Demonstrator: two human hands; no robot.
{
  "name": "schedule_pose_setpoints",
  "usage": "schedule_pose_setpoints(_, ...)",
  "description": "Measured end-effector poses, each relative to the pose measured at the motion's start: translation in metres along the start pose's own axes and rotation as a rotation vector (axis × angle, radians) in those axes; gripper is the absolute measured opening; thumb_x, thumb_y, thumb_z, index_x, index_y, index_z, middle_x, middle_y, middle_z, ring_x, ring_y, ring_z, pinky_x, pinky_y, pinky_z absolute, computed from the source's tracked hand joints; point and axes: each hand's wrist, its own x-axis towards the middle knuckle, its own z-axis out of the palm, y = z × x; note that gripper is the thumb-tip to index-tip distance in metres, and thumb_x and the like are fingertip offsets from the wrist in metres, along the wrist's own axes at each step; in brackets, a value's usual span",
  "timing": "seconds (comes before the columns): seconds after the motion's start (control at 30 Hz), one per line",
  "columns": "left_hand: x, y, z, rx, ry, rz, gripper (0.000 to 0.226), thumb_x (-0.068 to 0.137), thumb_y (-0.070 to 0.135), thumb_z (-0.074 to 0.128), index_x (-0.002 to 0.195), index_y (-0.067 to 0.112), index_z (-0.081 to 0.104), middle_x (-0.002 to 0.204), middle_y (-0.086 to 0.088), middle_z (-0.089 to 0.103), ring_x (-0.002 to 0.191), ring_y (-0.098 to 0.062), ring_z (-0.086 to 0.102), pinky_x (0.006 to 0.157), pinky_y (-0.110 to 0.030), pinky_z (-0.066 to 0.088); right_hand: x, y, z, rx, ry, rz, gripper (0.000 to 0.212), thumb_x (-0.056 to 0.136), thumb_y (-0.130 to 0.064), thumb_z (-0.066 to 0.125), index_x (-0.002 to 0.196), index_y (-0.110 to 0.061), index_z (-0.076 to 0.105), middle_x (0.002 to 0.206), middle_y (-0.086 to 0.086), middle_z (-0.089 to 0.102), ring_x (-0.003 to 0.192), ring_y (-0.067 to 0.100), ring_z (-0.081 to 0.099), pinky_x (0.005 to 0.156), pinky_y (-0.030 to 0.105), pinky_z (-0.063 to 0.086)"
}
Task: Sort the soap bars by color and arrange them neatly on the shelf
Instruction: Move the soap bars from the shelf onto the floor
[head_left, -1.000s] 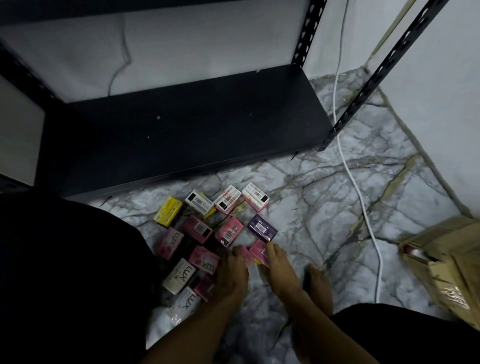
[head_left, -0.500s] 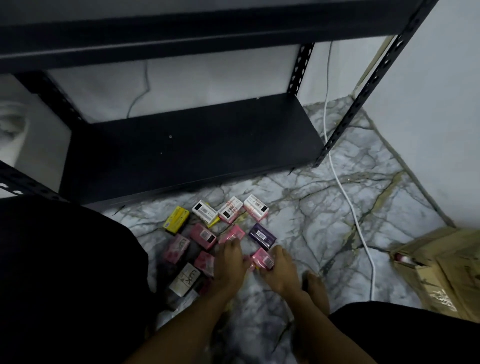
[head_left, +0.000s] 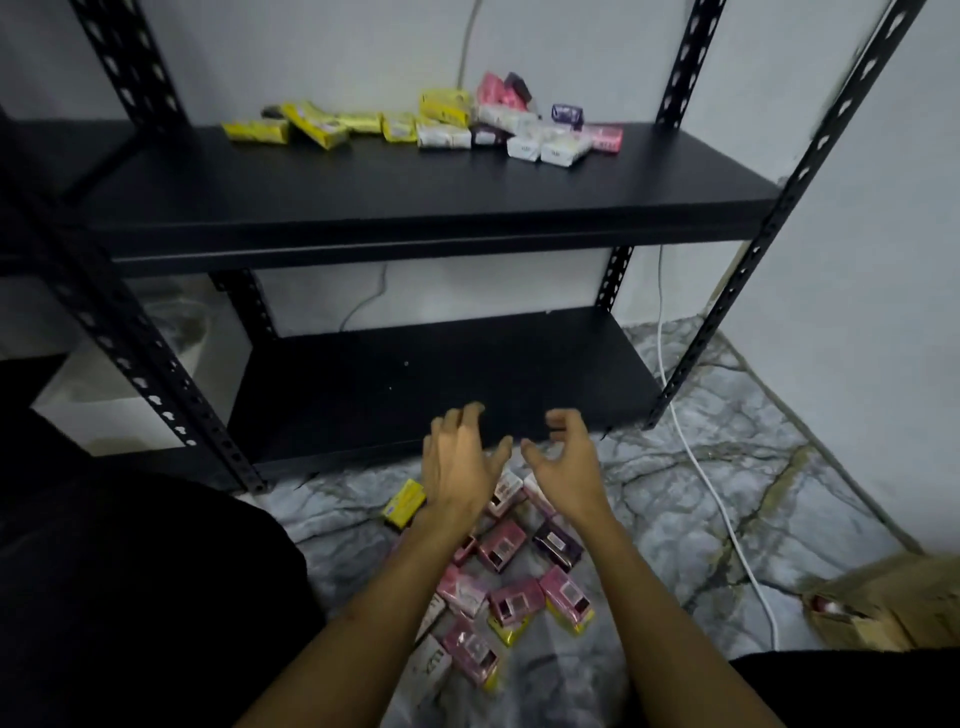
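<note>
Several boxed soap bars lie on the marble floor: pink ones (head_left: 503, 545), a purple one (head_left: 557, 543) and a yellow one (head_left: 404, 502). My left hand (head_left: 460, 460) and my right hand (head_left: 563, 457) are raised side by side above them, in front of the lower shelf (head_left: 441, 374). Both hold nothing, fingers loosely spread and bent. On the upper shelf (head_left: 363, 192) lies an untidy heap of yellow bars (head_left: 311, 124), white bars (head_left: 550, 148), pink bars (head_left: 602, 136) and a purple bar (head_left: 567, 113).
Black perforated shelf posts (head_left: 769, 228) stand at the corners. A white cable (head_left: 711, 478) runs across the floor on the right. A cardboard box (head_left: 883, 603) sits at the lower right. My dark-clothed knee (head_left: 130, 571) fills the lower left.
My hands have let go of the pink bars on the floor and risen toward the shelf. My view has tilted upward, bringing the upper shelf with its soap heap into sight.
</note>
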Motion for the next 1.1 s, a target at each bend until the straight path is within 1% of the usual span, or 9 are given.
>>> schedule_pose_setpoints(0.17, 0.054, 0.020, -0.084, -0.019, 0.178, 0.077, 0.054, 0.088, 0.050, 0.066, 0.131, 0.020, 0.056, 0.126, -0.007, 0.061, 0.117, -0.027, 0.053, 0.097, -0.041, 0.046, 0.032, -0.083, -0.023, -0.035, 0.015, -0.200, 0.041, 0.087, -0.027, 0.073, 0.118, -0.025, 0.047, 0.123, -0.005, 0.052, 0.111, 0.011, 0.052, 0.092, 0.029, 0.046)
schedule_pose_setpoints(0.3, 0.096, 0.023, -0.137, 0.003, 0.227, 0.153, 0.055, 0.088, 0.048, 0.067, 0.132, 0.019, 0.055, 0.129, -0.007, 0.058, 0.119, -0.027, 0.050, 0.097, -0.040, 0.044, 0.059, -0.135, -0.039, -0.100, 0.029, -0.299, 0.040, 0.089, -0.029, 0.070, 0.120, -0.022, 0.047, 0.127, -0.004, 0.051, 0.114, 0.013, 0.052, 0.093, 0.031, 0.046)
schedule_pose_setpoints(0.4, 0.127, 0.022, -0.169, 0.069, 0.258, 0.187, 0.054, 0.088, 0.050, 0.067, 0.130, 0.018, 0.057, 0.128, -0.006, 0.060, 0.117, -0.028, 0.049, 0.096, -0.040, 0.042, 0.081, -0.164, -0.043, -0.189, 0.022, -0.359, 0.038, 0.089, -0.031, 0.067, 0.119, -0.026, 0.044, 0.127, -0.005, 0.049, 0.115, 0.018, 0.050, 0.093, 0.039, 0.048)
schedule_pose_setpoints(0.47, 0.147, 0.019, -0.185, 0.104, 0.237, 0.197, 0.053, 0.089, 0.054, 0.064, 0.128, 0.019, 0.059, 0.128, -0.005, 0.060, 0.119, -0.028, 0.049, 0.097, -0.040, 0.042, 0.097, -0.179, -0.041, -0.267, -0.008, -0.399, 0.038, 0.090, -0.031, 0.066, 0.120, -0.025, 0.043, 0.126, -0.005, 0.047, 0.117, 0.020, 0.048, 0.096, 0.043, 0.046)
schedule_pose_setpoints(0.6, 0.184, 0.003, -0.205, 0.097, 0.098, 0.174, 0.053, 0.091, 0.059, 0.058, 0.128, 0.021, 0.060, 0.127, -0.004, 0.062, 0.122, -0.028, 0.046, 0.099, -0.041, 0.041, 0.130, -0.207, -0.028, -0.395, -0.006, -0.451, 0.039, 0.092, -0.033, 0.065, 0.123, -0.017, 0.048, 0.125, 0.003, 0.052, 0.120, 0.023, 0.046, 0.099, 0.044, 0.044)
schedule_pose_setpoints(0.77, 0.228, -0.025, -0.220, 0.189, 0.013, 0.146, 0.045, 0.097, 0.057, 0.048, 0.120, 0.022, 0.064, 0.123, -0.005, 0.063, 0.120, -0.029, 0.047, 0.098, -0.046, 0.039, 0.175, -0.224, -0.003, -0.604, -0.011, -0.455, 0.040, 0.098, -0.049, 0.050, 0.116, -0.014, 0.057, 0.120, 0.006, 0.059, 0.115, 0.028, 0.051, 0.095, 0.043, 0.041)
schedule_pose_setpoints(0.83, 0.246, -0.036, -0.222, 0.229, -0.015, 0.132, 0.044, 0.098, 0.057, 0.045, 0.124, 0.025, 0.062, 0.130, -0.005, 0.059, 0.124, -0.029, 0.045, 0.100, -0.047, 0.037, 0.193, -0.229, 0.007, -0.654, -0.063, -0.440, 0.043, 0.099, -0.052, 0.045, 0.119, -0.017, 0.058, 0.125, 0.005, 0.060, 0.116, 0.028, 0.052, 0.096, 0.043, 0.038)
schedule_pose_setpoints(0.97, 0.285, -0.045, -0.222, 0.248, -0.068, 0.066, 0.049, 0.096, 0.061, 0.046, 0.132, 0.030, 0.058, 0.140, -0.006, 0.051, 0.131, -0.030, 0.040, 0.105, -0.048, 0.032, 0.232, -0.242, 0.018, -0.668, -0.169, -0.355, 0.053, 0.096, -0.061, 0.045, 0.134, -0.025, 0.053, 0.138, 0.000, 0.055, 0.128, 0.025, 0.049, 0.111, 0.051, 0.032)
schedule_pose_setpoints(1.1, 0.322, -0.051, -0.215, 0.288, -0.041, 0.037, 0.064, 0.089, 0.069, 0.049, 0.139, 0.029, 0.052, 0.149, -0.008, 0.042, 0.141, -0.029, 0.031, 0.112, -0.050, 0.026, 0.274, -0.253, 0.030, -0.710, -0.248, -0.287, 0.065, 0.090, -0.071, 0.045, 0.141, -0.029, 0.046, 0.148, -0.003, 0.046, 0.136, 0.025, 0.041, 0.115, 0.060, 0.020)
